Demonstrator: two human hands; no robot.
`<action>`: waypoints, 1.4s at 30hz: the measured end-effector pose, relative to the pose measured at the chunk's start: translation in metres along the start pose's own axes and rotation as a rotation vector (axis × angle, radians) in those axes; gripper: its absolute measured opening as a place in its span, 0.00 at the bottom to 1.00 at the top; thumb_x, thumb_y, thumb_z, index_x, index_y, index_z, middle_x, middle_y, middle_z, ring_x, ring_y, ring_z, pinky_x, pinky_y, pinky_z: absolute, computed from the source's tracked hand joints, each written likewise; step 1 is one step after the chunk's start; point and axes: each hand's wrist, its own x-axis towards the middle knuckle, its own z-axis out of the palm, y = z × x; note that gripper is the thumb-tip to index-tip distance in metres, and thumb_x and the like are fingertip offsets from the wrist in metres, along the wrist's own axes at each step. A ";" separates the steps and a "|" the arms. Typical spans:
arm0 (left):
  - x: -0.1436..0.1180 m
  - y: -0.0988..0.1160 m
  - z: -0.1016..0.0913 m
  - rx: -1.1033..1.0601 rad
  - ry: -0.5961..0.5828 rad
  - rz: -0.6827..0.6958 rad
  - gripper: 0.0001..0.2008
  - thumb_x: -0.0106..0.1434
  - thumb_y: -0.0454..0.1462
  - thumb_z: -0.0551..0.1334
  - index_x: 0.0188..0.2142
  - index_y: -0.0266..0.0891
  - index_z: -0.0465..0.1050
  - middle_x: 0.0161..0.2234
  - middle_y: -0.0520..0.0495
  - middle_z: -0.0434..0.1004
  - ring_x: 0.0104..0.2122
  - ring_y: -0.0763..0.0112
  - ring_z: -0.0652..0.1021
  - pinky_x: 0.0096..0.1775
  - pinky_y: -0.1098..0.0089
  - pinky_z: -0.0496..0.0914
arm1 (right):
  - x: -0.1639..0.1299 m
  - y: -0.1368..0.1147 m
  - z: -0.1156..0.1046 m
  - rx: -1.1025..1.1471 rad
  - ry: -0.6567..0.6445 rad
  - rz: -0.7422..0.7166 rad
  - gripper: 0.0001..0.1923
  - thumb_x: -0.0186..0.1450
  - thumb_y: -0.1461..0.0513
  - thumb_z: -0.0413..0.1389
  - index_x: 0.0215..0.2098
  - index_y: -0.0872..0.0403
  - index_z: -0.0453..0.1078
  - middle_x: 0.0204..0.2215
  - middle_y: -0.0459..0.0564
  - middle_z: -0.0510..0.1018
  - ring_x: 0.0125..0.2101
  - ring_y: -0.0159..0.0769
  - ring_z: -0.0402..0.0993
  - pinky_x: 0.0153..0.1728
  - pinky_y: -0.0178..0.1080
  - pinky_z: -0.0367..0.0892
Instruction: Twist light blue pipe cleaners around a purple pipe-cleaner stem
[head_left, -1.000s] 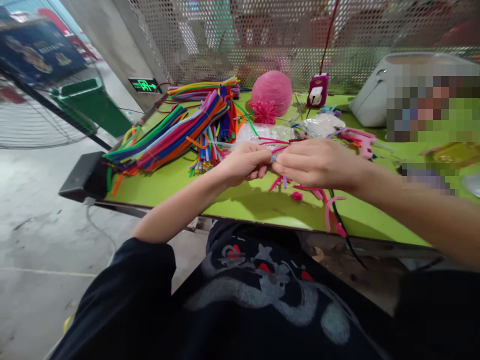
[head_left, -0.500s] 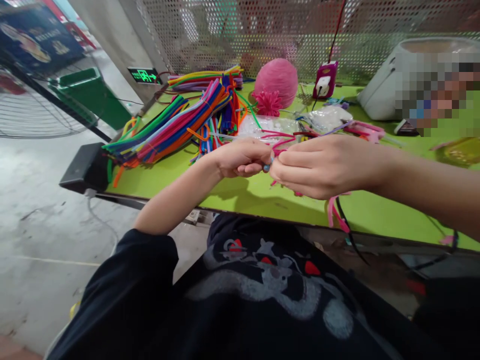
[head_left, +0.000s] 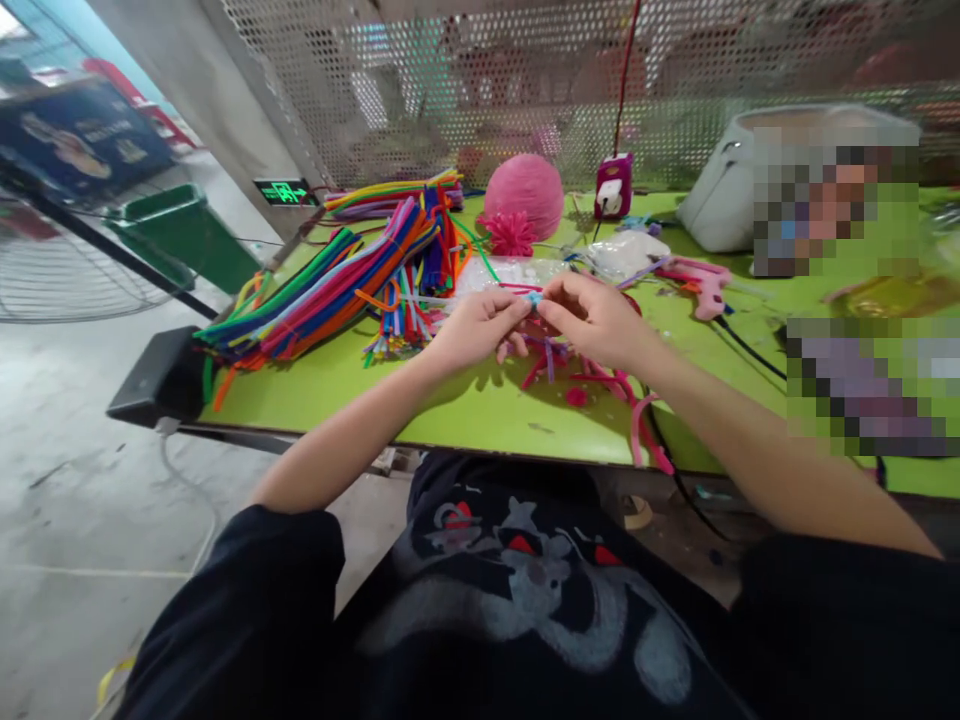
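Note:
Between the fingertips of both hands is a small light-blue piece of pipe cleaner (head_left: 533,299), its exact shape too small to make out. My left hand (head_left: 484,325) pinches it from the left, with the other fingers curled below. From the right, the thumb and fingers of my right hand (head_left: 596,315) close on the same piece. Beneath the hands, pink and red pipe cleaner pieces (head_left: 600,376) and a small pink pompom (head_left: 576,397) lie on the green table (head_left: 480,420).
Bundles of colourful pipe cleaners (head_left: 352,270) lie to the left. Farther back are a pink yarn ball (head_left: 525,195), a clear plastic bag (head_left: 626,255) and a purple power socket (head_left: 614,187). A pink glue gun (head_left: 705,285) with a black cord and a grey bin (head_left: 720,190) are at right.
My right hand has turned and drawn back a little, so the blue piece now shows between both hands' fingertips. The view has shifted, bringing the glue gun into clearer sight.

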 end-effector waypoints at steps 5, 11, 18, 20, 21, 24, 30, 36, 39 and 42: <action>-0.004 -0.011 -0.001 0.093 -0.089 0.137 0.33 0.67 0.66 0.67 0.34 0.36 0.78 0.24 0.49 0.82 0.18 0.79 0.76 0.19 0.79 0.68 | -0.012 -0.013 -0.005 0.070 0.033 0.080 0.10 0.74 0.55 0.58 0.37 0.51 0.70 0.25 0.44 0.72 0.26 0.33 0.66 0.30 0.39 0.59; -0.003 -0.019 -0.007 0.073 -0.038 0.240 0.28 0.67 0.59 0.71 0.48 0.37 0.80 0.32 0.49 0.82 0.26 0.76 0.82 0.23 0.79 0.74 | -0.025 -0.025 -0.011 -0.106 0.064 -0.161 0.08 0.73 0.61 0.58 0.36 0.54 0.75 0.27 0.44 0.77 0.24 0.29 0.67 0.29 0.36 0.61; -0.006 -0.020 -0.011 0.608 0.127 0.994 0.16 0.63 0.38 0.79 0.48 0.37 0.83 0.39 0.45 0.88 0.35 0.78 0.82 0.29 0.82 0.72 | -0.033 -0.022 -0.006 -0.337 0.190 -0.407 0.05 0.71 0.66 0.57 0.36 0.54 0.73 0.28 0.46 0.78 0.29 0.33 0.70 0.34 0.37 0.64; -0.007 -0.019 -0.010 0.680 0.157 1.067 0.12 0.65 0.36 0.78 0.46 0.35 0.84 0.38 0.45 0.89 0.34 0.78 0.82 0.29 0.81 0.71 | -0.033 -0.019 -0.006 -0.370 0.195 -0.446 0.05 0.70 0.66 0.56 0.36 0.54 0.72 0.28 0.46 0.77 0.28 0.33 0.69 0.33 0.37 0.64; -0.008 -0.018 -0.009 0.691 0.178 1.075 0.10 0.66 0.35 0.77 0.45 0.35 0.84 0.37 0.45 0.90 0.32 0.79 0.81 0.29 0.80 0.71 | -0.033 -0.017 -0.006 -0.392 0.197 -0.476 0.06 0.71 0.67 0.56 0.36 0.53 0.72 0.28 0.47 0.77 0.28 0.33 0.69 0.33 0.37 0.64; -0.010 -0.017 -0.007 0.686 0.201 1.071 0.07 0.66 0.33 0.74 0.43 0.35 0.84 0.35 0.46 0.89 0.28 0.80 0.79 0.29 0.80 0.70 | -0.030 -0.015 -0.007 -0.464 0.208 -0.587 0.07 0.73 0.68 0.55 0.37 0.53 0.72 0.28 0.47 0.77 0.28 0.35 0.70 0.32 0.38 0.64; -0.011 -0.018 -0.003 0.673 0.172 1.081 0.04 0.65 0.29 0.72 0.39 0.36 0.82 0.30 0.50 0.85 0.28 0.81 0.78 0.28 0.82 0.71 | -0.026 -0.014 -0.006 -0.391 0.187 -0.655 0.07 0.72 0.70 0.56 0.39 0.52 0.71 0.29 0.46 0.76 0.29 0.34 0.69 0.33 0.36 0.66; -0.013 -0.018 -0.003 0.661 0.174 1.057 0.10 0.65 0.29 0.71 0.46 0.34 0.84 0.34 0.48 0.88 0.27 0.82 0.79 0.31 0.82 0.75 | -0.025 -0.018 -0.011 -0.288 0.121 -0.610 0.06 0.72 0.69 0.56 0.38 0.54 0.72 0.29 0.45 0.76 0.30 0.31 0.70 0.34 0.34 0.66; -0.014 -0.016 -0.001 0.590 0.180 1.006 0.08 0.63 0.27 0.72 0.42 0.34 0.85 0.32 0.50 0.89 0.24 0.86 0.79 0.30 0.86 0.74 | -0.026 -0.021 -0.012 -0.136 0.079 -0.479 0.06 0.71 0.70 0.57 0.38 0.54 0.73 0.28 0.42 0.76 0.28 0.28 0.69 0.32 0.32 0.64; -0.015 -0.015 0.003 0.476 0.180 0.929 0.09 0.62 0.26 0.73 0.42 0.34 0.85 0.33 0.49 0.90 0.25 0.85 0.82 0.30 0.88 0.74 | -0.027 -0.024 -0.009 0.040 0.082 -0.313 0.07 0.71 0.68 0.57 0.36 0.54 0.74 0.27 0.42 0.75 0.26 0.26 0.68 0.29 0.33 0.62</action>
